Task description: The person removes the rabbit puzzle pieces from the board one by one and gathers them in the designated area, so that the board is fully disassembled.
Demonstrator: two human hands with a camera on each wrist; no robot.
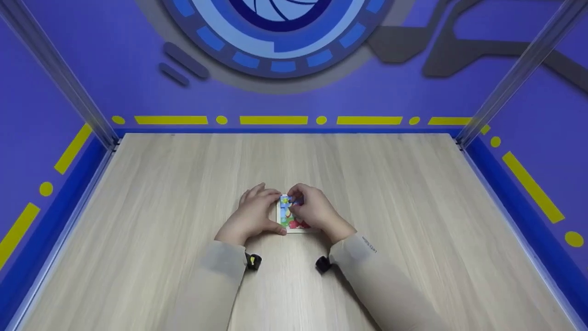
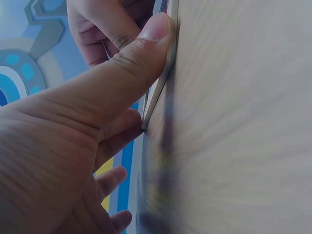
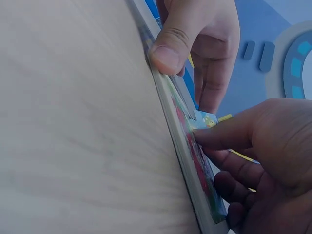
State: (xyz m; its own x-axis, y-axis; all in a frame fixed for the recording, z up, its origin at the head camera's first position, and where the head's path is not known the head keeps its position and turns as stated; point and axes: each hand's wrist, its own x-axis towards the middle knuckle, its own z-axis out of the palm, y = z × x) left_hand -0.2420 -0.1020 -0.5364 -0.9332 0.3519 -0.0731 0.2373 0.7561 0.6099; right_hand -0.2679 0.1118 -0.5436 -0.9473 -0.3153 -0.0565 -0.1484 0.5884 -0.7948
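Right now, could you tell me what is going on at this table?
A person is working on a small colourful picture puzzle lying flat in its frame on the wooden table. The left hand steadies the frame's left edge, thumb pressed against it. The right hand holds a puzzle piece with its fingertips over the top part of the picture. Whether the piece is already seated cannot be told.

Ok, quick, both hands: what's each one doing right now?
Left hand: holds nothing; its thumb presses the edge of the puzzle board, steadying it.
Right hand: fingers curled, pinching a small puzzle piece on the board.
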